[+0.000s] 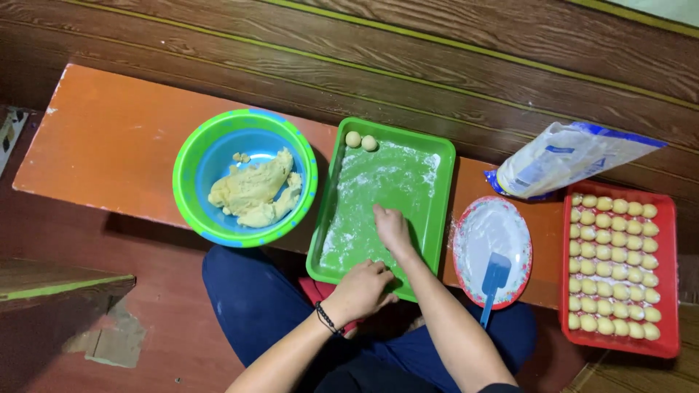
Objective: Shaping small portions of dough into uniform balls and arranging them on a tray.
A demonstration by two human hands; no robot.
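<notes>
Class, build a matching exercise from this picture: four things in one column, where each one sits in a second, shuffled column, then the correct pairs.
Things
1. lump of yellow dough
2. blue plastic spatula
3. two small dough balls
4. rows of many dough balls

Places
A. red rectangular tray
B. far corner of the floured green tray
C. round floured plate
D. green and blue bowl

Pairs: 1-D, 2-C, 3-B, 4-A

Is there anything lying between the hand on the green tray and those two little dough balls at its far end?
Nothing visible does. The right hand rests on the green tray, and between it and the two dough balls at the far edge there is only a thin dusting of flour on the tray floor.
</notes>
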